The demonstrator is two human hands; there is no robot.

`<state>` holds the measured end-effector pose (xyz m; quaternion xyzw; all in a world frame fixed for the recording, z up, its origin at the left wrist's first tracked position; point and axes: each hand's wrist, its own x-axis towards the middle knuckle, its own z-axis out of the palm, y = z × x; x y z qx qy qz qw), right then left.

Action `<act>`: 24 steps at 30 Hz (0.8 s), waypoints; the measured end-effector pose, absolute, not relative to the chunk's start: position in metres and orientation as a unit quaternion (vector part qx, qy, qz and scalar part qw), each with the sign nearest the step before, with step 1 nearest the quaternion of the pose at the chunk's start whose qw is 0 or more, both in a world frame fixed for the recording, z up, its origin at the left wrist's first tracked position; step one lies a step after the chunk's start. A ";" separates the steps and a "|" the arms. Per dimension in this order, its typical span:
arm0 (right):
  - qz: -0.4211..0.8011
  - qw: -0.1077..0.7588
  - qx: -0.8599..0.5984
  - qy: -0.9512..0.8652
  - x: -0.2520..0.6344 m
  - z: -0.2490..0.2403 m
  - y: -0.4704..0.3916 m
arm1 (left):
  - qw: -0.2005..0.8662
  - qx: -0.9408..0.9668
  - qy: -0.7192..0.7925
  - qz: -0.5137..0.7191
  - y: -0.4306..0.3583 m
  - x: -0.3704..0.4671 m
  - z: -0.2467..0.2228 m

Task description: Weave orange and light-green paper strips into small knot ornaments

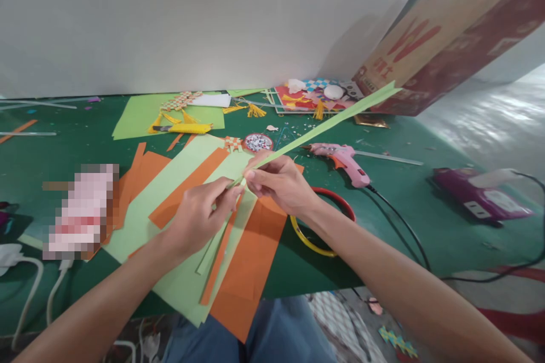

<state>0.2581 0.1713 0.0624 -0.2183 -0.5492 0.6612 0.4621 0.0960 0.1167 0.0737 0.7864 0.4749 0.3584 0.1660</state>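
Note:
A long, folded light green paper strip [327, 123] slants up to the right above the table. Near its lower end my left hand [202, 207] pinches it between thumb and fingers. My right hand [283, 181] grips it just beside the left, fingertips almost meeting. Beneath both hands lie light green paper sheets [179, 289] and orange paper sheets [251, 249]. A narrow orange strip [219, 264] and a wide orange strip [187, 187] rest on the green paper. The fingers cover the strip's lower end.
To the right lie a pink glue gun [343, 160], its black cord, a ring of tape [323, 249] and a purple power strip [481, 195]. A yellow cutter knife [183, 128] and yellow tassels [255, 110] lie behind. A paper bag [443, 39] stands at back right; a blurred pink object [80, 210] sits left.

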 end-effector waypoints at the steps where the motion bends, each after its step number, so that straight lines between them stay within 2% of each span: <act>1: 0.664 0.461 -0.212 -0.550 0.258 0.063 0.171 | 0.180 0.784 0.474 0.357 0.116 0.096 0.075; 6: 0.663 0.454 -0.198 -0.561 0.258 0.063 0.170 | 0.280 0.761 0.471 0.347 0.116 0.096 0.077; 12: 0.665 0.450 -0.194 -0.564 0.257 0.063 0.169 | 0.501 0.670 0.433 0.336 0.117 0.096 0.079; 24: 0.674 0.425 -0.225 -0.560 0.257 0.060 0.170 | 0.507 0.674 0.421 0.334 0.117 0.096 0.079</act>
